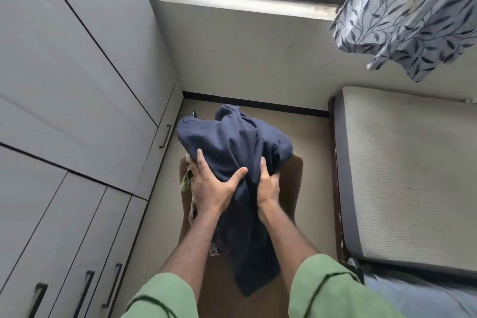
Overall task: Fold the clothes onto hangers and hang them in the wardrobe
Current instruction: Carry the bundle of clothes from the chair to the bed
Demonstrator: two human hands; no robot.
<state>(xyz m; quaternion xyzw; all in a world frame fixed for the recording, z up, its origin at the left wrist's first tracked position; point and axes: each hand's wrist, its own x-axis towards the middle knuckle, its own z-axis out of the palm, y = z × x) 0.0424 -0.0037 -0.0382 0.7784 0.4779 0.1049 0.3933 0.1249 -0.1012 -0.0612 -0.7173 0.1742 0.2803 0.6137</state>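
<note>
While both hands (240,186) grip navy garment (232,142), brown chair (291,188) between wardrobe (64,85), bed (413,175)

The right hand (268,186) has its fingertips buried in the folds of the navy garment (232,152), so its grip cannot be read fully. Under the left hand (214,183), a pale patterned cloth (186,181) shows only as a sliver; what it is stays unclear. The brown chair (291,183) beneath both hands is mostly covered. Left of the hands, the wardrobe (64,85) runs off the edge; to the right, the bed (413,175) does too.
</note>
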